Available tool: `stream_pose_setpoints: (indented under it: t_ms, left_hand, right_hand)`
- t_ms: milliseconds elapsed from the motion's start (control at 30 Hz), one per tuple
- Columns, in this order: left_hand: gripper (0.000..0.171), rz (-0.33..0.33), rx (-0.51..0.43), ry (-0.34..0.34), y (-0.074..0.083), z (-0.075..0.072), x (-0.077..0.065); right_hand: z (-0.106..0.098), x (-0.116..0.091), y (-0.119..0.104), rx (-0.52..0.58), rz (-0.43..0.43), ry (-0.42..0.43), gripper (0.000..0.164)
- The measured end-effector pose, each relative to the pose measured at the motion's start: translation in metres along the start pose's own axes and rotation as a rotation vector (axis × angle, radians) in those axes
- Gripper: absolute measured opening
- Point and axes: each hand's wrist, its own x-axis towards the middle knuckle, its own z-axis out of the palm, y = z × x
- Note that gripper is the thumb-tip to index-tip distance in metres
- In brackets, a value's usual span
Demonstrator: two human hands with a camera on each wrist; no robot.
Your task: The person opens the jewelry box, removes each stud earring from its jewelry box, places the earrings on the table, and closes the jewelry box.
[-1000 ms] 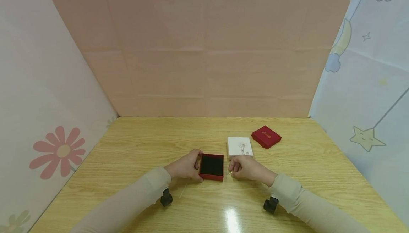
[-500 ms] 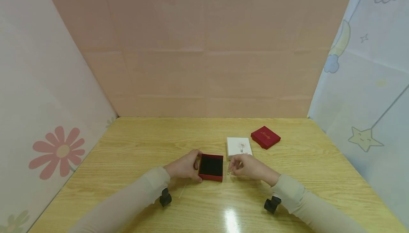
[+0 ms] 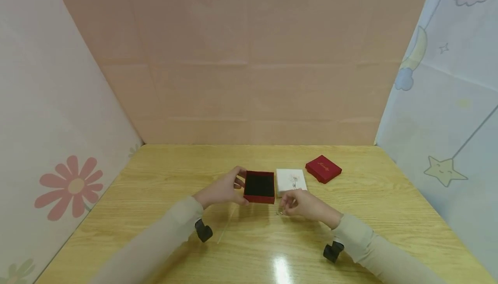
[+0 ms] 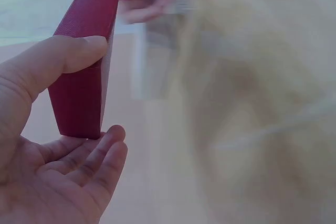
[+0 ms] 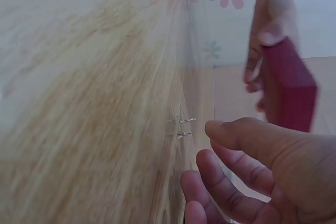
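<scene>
My left hand grips the open red jewelry box, thumb on one side and fingers on the other, as the left wrist view shows too. A black pad fills the box, which is held up off the table. My right hand is low over the table in front of the white box, its fingers loosely bent and nothing between them. Just beyond its thumb tip, in the right wrist view, small silvery metal pieces lie on the table; their exact kind is too small to make out.
A square white box with a flower print stands just right of the red box. Farther back lies a red lid with gold lettering. A thin pale strip lies on the wooden table near the left wrist.
My left hand has lifted the red box off the table and away from me, mostly within the last half second. My right hand stays nearly in place, its fingers a little looser.
</scene>
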Motion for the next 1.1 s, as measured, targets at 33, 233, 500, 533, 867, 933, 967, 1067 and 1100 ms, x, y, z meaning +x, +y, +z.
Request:
stream_pose_setpoints:
  t_ms: [33,233,500,533,867,933,967,1067,1100]
  left_hand:
    - [0.082,0.015,0.001,0.022,0.006,-0.003,0.000]
    - [0.087,0.046,0.006,0.106,0.035,-0.021,0.002]
    - [0.085,0.054,0.015,0.117,0.040,-0.025,0.006]
    - [0.085,0.054,0.016,0.118,0.039,-0.024,0.007]
    - [0.084,0.041,-0.043,0.116,0.029,-0.015,0.009]
    - [0.084,0.038,-0.046,0.118,0.028,-0.015,0.009]
    - [0.084,0.033,-0.043,0.118,0.028,-0.015,0.009]
    - [0.085,0.018,-0.046,0.116,0.028,-0.015,0.009]
    - [0.086,0.014,-0.047,0.113,0.028,-0.015,0.008]
  right_hand:
    - [0.000,0.000,0.000,-0.005,-0.004,0.000,0.009]
    - [0.000,0.000,0.002,-0.028,0.012,0.003,0.010]
    - [0.000,-0.001,0.002,-0.021,0.032,0.008,0.011]
    - [0.000,-0.001,0.002,-0.024,0.029,0.009,0.012]
    - [0.000,-0.003,0.000,-0.031,0.011,0.012,0.013]
    - [0.000,-0.003,-0.001,-0.037,0.002,0.012,0.013]
    - [-0.001,-0.003,-0.001,-0.042,-0.003,0.011,0.013]
    - [-0.003,-0.003,-0.003,-0.040,-0.023,0.000,0.011]
    - [-0.005,-0.003,-0.004,-0.036,-0.032,-0.003,0.010]
